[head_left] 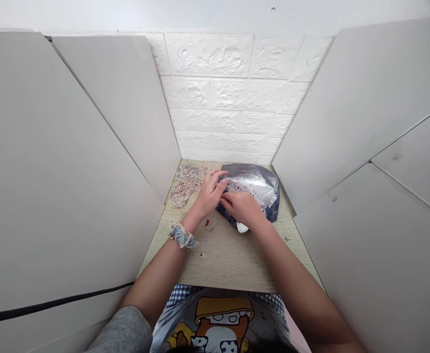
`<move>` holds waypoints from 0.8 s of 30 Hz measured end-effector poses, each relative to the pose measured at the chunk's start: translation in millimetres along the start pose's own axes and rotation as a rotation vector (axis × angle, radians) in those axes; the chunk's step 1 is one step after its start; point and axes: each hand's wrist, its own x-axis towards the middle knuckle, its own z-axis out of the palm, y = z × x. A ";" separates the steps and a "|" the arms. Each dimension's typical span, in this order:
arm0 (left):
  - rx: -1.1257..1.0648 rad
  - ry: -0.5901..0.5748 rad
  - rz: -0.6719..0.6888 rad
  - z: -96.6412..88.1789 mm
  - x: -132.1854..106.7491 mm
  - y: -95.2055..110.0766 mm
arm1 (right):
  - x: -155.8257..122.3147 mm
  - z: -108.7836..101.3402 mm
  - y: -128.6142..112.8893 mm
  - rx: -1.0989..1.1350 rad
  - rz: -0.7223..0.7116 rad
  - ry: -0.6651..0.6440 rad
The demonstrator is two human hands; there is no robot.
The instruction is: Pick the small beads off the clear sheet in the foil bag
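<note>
Seen from above, a person's two bare arms reach forward over a small pale wood-grain surface [233, 267]. At its far right sits an open bag [250, 172], shiny silver inside and dark blue and patterned outside. Small loose beads [242, 187], some purple or reddish and others clear or pale, lie on the silver lining.

Both hands meet at the bag's left edge. The left grip [210, 192] is palm down, its fingers loosely bent and pointing right, its thumb close to the other hand. The right grip [243, 208] is curled, thumb and fingers drawn close together beside the left thumb. The fingertips are partly hidden, so whether either one is pinching a bead cannot be told.

To the left of the hands, a tangle of bead strings [190, 184] in pinks, greens and clear tones covers the far left corner. Nearer the person, below the left hand, lies a short curved beaded piece [211, 225] with a red part at one end.

The left wrist wears a pale blue scrunchie [183, 236] and a chain bracelet. White brick-patterned wall [233, 54] stands behind, with plain pale panels [35, 147] on both sides.
</note>
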 end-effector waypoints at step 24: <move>0.268 0.028 0.084 -4.1 -0.3 -2.9 | 0.1 -3.3 12.6 0.057 0.031 0.125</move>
